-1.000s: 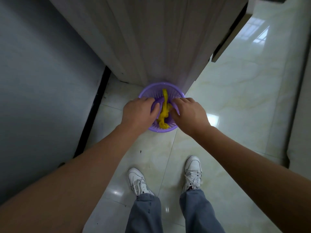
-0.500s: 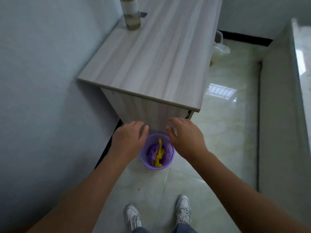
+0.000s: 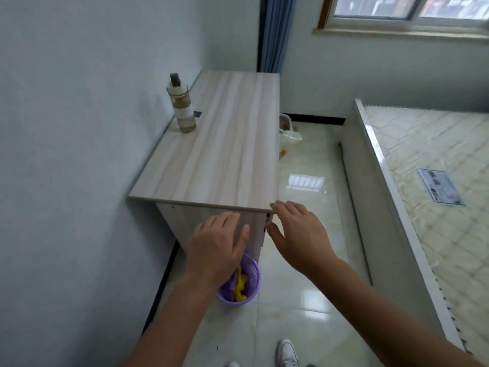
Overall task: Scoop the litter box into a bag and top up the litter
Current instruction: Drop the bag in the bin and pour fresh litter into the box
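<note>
Head view, read from left to right. A plain pale wall (image 3: 74,154) fills the left side, with a dark skirting strip (image 3: 164,284) along its foot. Against it stands a worktop (image 3: 222,144) of light striped wood grain, its long side running away from the viewer. A capped bottle (image 3: 182,107) stands upright near the wall edge of the worktop, just beside a small dark square inset (image 3: 197,114) in the surface.

Below the near end of the worktop, a purple basket (image 3: 251,276) with a perforated wall stands on the glossy cream floor tiles (image 3: 304,300), close to the cabinet's end panel. Inside it lie something yellow (image 3: 239,284) and a purple item, which cannot be told apart further.

The left hand (image 3: 217,247) hangs palm down above the basket with fingers loosely spread, holding nothing. The right hand (image 3: 296,231) hovers near the worktop's right front corner, fingers likewise spread and empty.

Beyond the far right side of the worktop, partly hidden by it, a pale tub (image 3: 285,123) that may be the litter box sits on the floor with a translucent bag (image 3: 291,136) just in front of it.

At the back, a blue curtain (image 3: 272,33) hangs in the corner beside a window (image 3: 407,6) with a sill. At right, a bare quilted mattress (image 3: 436,160) on a white bed frame carries a printed label (image 3: 439,189). One white shoe (image 3: 287,353) shows at the bottom edge.
</note>
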`<action>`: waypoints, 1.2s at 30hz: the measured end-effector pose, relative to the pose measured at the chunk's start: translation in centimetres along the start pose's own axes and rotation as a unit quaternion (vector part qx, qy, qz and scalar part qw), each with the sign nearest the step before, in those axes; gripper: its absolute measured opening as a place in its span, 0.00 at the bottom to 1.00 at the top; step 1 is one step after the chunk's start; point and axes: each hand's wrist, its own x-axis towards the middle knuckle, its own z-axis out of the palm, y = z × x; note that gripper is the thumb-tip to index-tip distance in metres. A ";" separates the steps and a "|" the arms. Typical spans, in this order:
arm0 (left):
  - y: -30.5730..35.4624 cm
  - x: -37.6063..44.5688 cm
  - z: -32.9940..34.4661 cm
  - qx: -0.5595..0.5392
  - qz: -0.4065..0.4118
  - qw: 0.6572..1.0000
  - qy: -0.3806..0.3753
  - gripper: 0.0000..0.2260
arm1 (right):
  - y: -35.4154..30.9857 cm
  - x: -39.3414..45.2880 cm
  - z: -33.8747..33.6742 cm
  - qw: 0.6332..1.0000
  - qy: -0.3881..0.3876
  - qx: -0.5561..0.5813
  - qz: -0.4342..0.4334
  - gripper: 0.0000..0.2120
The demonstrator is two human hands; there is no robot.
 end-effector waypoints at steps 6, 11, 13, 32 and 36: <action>-0.5 3.0 -3.2 0.033 0.081 0.996 0.004 0.18 | -0.7 -1.3 -3.0 0.998 0.038 -0.028 0.051 0.24; 2.5 5.4 -4.1 0.059 0.119 0.991 -0.014 0.22 | 0.2 -3.5 -5.2 0.992 0.050 -0.046 0.108 0.25; 4.5 6.0 -4.1 0.066 0.138 0.988 -0.021 0.23 | 1.2 -4.5 -6.2 0.990 0.056 -0.046 0.124 0.25; 25.0 9.9 1.1 0.040 0.148 0.988 0.022 0.22 | 19.8 -8.7 -13.4 0.985 0.099 -0.029 0.135 0.24; 27.1 11.2 2.3 0.037 0.126 0.991 0.021 0.22 | 23.4 -8.1 -14.3 0.987 0.098 -0.030 0.123 0.24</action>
